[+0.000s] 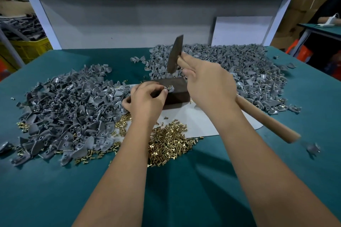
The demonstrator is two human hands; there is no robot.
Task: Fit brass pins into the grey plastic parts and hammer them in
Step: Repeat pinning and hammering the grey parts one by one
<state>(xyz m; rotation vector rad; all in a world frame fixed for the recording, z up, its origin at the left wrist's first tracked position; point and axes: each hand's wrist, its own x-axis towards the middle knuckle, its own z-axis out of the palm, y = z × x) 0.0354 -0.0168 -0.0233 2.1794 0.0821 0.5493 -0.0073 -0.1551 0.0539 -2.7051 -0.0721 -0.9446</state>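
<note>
My left hand (pixel 147 97) pinches a small grey plastic part (pixel 170 88) with a brass pin in it, holding it on top of a dark block (pixel 177 90). My right hand (pixel 208 83) grips the wooden handle (pixel 265 121) of a hammer, whose dark metal head (pixel 175 54) is raised above the block. A heap of loose brass pins (pixel 169 142) lies in front of the block, between my forearms.
One big pile of grey plastic parts (pixel 68 112) covers the green table (pixel 184 190) on the left, another pile (pixel 239 72) spreads behind and to the right. A white sheet (pixel 199 121) lies under the block. A white panel stands at the back. Someone works at another table, far right.
</note>
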